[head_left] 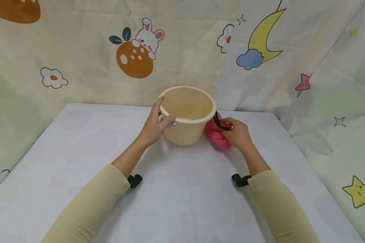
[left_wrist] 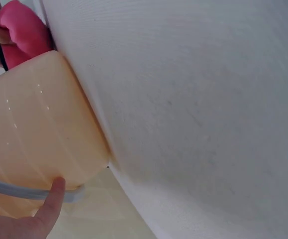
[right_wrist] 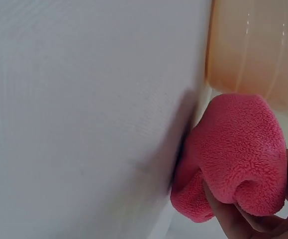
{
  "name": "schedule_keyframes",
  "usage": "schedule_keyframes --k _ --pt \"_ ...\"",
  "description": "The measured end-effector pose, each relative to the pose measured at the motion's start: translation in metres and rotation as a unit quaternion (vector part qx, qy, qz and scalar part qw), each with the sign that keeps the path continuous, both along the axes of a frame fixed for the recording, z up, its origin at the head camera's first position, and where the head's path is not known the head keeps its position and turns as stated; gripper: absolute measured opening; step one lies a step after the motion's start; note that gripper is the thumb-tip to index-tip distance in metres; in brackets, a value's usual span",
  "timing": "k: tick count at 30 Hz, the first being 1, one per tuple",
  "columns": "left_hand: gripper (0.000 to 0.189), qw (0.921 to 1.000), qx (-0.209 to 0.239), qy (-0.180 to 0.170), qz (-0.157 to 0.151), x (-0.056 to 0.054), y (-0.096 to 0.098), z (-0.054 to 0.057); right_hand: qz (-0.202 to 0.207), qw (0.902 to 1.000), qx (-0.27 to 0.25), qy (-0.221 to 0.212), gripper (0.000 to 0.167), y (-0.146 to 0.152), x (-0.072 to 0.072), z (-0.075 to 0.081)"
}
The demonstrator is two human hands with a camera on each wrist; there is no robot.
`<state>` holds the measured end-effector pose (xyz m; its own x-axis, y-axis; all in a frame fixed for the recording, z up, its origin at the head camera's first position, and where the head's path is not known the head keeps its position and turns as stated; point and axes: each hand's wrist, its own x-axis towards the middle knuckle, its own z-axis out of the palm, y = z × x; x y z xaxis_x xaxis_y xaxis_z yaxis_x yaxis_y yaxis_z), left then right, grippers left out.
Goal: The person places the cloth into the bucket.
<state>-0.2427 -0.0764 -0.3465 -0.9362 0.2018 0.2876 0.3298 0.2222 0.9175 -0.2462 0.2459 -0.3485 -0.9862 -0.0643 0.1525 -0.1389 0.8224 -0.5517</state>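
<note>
A cream plastic bucket (head_left: 184, 134) stands at the far middle of the table, its mouth facing up. My left hand (head_left: 153, 125) grips the rim on its left side, thumb over the edge. The left wrist view shows the bucket's grey handle (left_wrist: 22, 191) beside a finger of that hand. To the right of the bucket, my right hand (head_left: 239, 134) pinches a plush pink cloth (right_wrist: 240, 149), bunched up, with a black strip (head_left: 220, 123) on it. The cloth sits close against the bucket's outer wall. Part of the right fingers is hidden behind it.
A white table (head_left: 182, 202) spreads under both arms. Close behind its far edge hangs a printed curtain (head_left: 88, 50), and another stretch of fabric (head_left: 337, 141) drops along the right side. Black straps (head_left: 241, 180) stick out at both wrists.
</note>
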Motion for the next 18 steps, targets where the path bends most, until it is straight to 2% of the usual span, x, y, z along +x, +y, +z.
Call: schedule_keyframes --k 4,11,18 --pt "0.085 1.0000 -0.001 -0.006 0.002 0.001 -0.001 0.001 -0.017 0.9992 -0.018 0.030 0.047 0.003 0.002 0.005" --pt "0.090 0.9989 0.008 -0.046 0.005 0.000 -0.007 0.004 -0.037 0.9952 -0.044 0.079 0.043 0.008 0.004 0.015" --pt "0.091 0.9980 0.026 -0.057 -0.006 -0.001 -0.008 0.004 -0.051 0.9927 -0.051 0.096 0.044 0.009 0.008 0.027"
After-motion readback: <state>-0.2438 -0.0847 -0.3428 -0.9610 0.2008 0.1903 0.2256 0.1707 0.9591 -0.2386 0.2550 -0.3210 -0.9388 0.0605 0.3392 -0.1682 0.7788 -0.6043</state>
